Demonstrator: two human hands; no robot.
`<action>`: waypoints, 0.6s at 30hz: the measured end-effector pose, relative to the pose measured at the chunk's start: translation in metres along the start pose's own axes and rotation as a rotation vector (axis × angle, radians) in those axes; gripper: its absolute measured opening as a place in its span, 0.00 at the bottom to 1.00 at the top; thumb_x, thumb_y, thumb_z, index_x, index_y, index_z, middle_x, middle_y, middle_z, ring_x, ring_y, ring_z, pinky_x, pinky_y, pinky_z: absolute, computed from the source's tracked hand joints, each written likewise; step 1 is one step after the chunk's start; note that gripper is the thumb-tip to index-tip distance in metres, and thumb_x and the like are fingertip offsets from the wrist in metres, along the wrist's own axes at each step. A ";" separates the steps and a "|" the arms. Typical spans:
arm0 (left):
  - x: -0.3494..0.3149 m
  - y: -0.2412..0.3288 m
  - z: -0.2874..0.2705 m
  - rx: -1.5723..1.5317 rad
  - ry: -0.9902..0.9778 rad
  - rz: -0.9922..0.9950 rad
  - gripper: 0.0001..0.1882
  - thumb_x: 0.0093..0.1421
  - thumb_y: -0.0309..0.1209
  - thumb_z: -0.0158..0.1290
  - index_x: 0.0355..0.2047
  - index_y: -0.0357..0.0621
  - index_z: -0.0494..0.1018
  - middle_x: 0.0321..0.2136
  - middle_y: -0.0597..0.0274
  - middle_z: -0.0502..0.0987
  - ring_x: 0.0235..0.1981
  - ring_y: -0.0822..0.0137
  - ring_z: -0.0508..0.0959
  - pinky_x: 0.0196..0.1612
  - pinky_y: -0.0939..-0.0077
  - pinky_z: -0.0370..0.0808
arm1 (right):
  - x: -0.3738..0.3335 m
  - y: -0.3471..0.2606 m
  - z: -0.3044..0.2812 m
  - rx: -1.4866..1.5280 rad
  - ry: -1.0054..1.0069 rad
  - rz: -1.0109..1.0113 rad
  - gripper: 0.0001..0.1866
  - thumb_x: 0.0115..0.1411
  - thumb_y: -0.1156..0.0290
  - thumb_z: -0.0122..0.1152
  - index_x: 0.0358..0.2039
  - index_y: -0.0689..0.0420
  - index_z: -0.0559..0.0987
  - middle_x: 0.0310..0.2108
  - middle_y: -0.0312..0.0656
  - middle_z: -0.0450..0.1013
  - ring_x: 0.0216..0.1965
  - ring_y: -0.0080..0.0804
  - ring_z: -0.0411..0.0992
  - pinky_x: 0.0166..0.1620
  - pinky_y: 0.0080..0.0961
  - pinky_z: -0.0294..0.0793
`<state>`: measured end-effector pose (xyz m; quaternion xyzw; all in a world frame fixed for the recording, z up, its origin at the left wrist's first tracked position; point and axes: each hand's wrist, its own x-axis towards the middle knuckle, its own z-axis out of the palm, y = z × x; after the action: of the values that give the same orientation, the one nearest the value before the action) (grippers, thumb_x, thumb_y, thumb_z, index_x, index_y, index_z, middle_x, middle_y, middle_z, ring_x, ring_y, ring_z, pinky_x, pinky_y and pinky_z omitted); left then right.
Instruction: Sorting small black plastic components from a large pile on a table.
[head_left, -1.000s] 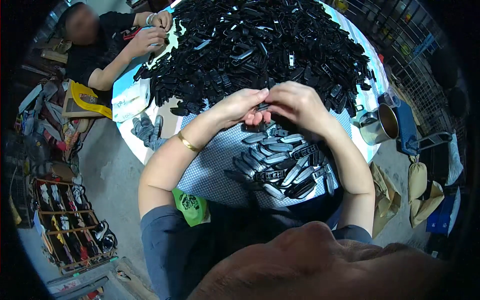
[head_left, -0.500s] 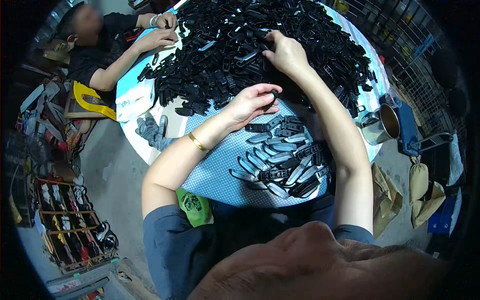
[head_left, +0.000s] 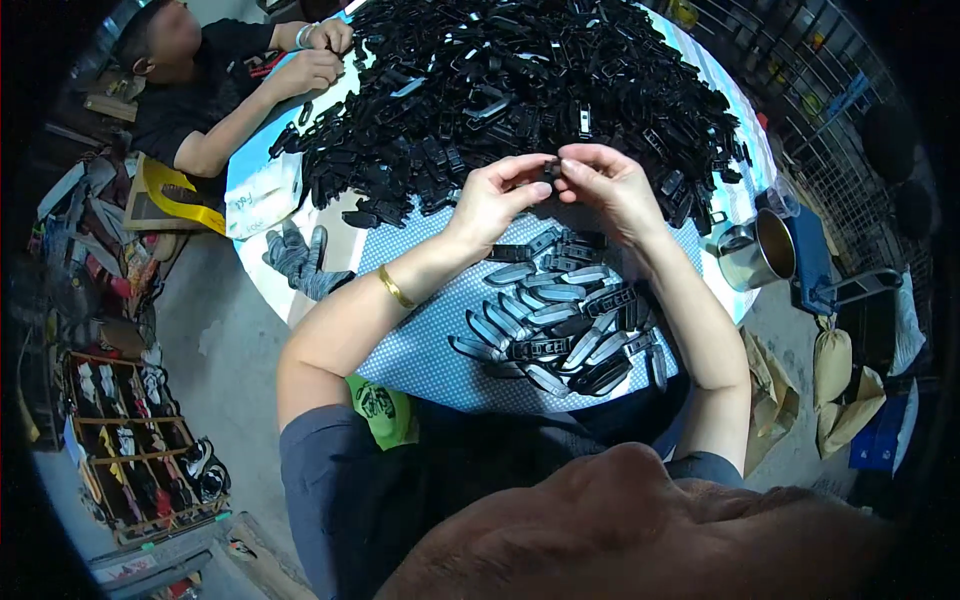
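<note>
- Moved since 0.5 s ago: right hand, then stretched far into the heap, is back beside left hand; both now meet above desk centre, fingertips together.
- Small black part: pinched betw. thumbs and forefingers of both hands, held in the air just near of the heap. Each grip closed on it.
- Heap of black plastic parts: covers far half of the desk, loose and tangled.
- Sorted row of black parts: near side, below the hands, laid side by side on the blue-checked cloth; some w/ grey faces up.
- Round desk: pale top shows at left rim.
- Gold bangle: on left wrist.
- Metal cup: right rim of desk, well apart from hands.
- Grey gloves: left rim, by the cloth.
- Co-worker: far left, dark shirt, hands at heap's edge.
- Floor, left: rack of shoes.
</note>
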<state>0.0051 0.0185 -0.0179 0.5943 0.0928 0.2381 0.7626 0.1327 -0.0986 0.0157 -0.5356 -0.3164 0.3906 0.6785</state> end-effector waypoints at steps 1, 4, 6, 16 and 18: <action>0.000 -0.001 -0.001 0.080 0.015 0.059 0.17 0.54 0.22 0.54 0.46 0.38 0.71 0.34 0.65 0.75 0.34 0.77 0.73 0.40 0.84 0.72 | 0.001 0.005 -0.001 0.002 -0.003 0.002 0.13 0.56 0.70 0.60 0.40 0.61 0.75 0.28 0.37 0.74 0.28 0.21 0.73 0.30 0.15 0.74; -0.003 0.004 -0.002 0.098 0.036 0.033 0.18 0.54 0.21 0.54 0.46 0.36 0.71 0.36 0.62 0.76 0.36 0.75 0.74 0.43 0.83 0.72 | -0.001 0.008 -0.003 -0.158 -0.020 0.114 0.11 0.57 0.67 0.58 0.38 0.59 0.76 0.26 0.35 0.73 0.23 0.17 0.72 0.23 0.11 0.68; -0.004 0.007 -0.001 0.206 0.055 0.024 0.18 0.54 0.22 0.54 0.47 0.36 0.70 0.37 0.60 0.76 0.38 0.74 0.74 0.44 0.82 0.72 | -0.004 0.008 -0.001 -0.105 -0.020 0.129 0.11 0.57 0.67 0.59 0.37 0.61 0.75 0.26 0.35 0.73 0.24 0.18 0.72 0.22 0.10 0.69; -0.007 0.008 0.002 -0.088 0.032 -0.031 0.17 0.58 0.23 0.50 0.49 0.33 0.68 0.41 0.57 0.74 0.38 0.72 0.75 0.45 0.79 0.73 | -0.005 0.016 0.006 -0.943 0.117 -0.848 0.08 0.51 0.71 0.62 0.30 0.61 0.76 0.28 0.41 0.72 0.25 0.31 0.73 0.28 0.22 0.71; -0.007 0.014 0.002 -0.122 0.025 -0.070 0.18 0.59 0.24 0.49 0.50 0.34 0.67 0.44 0.55 0.73 0.40 0.69 0.75 0.47 0.77 0.72 | -0.010 0.016 0.011 -0.853 0.135 -0.657 0.10 0.52 0.69 0.62 0.31 0.62 0.75 0.28 0.41 0.72 0.24 0.29 0.72 0.27 0.22 0.70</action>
<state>-0.0034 0.0160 -0.0051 0.5402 0.1082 0.2237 0.8040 0.1158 -0.0999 0.0028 -0.6603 -0.5533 -0.0406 0.5062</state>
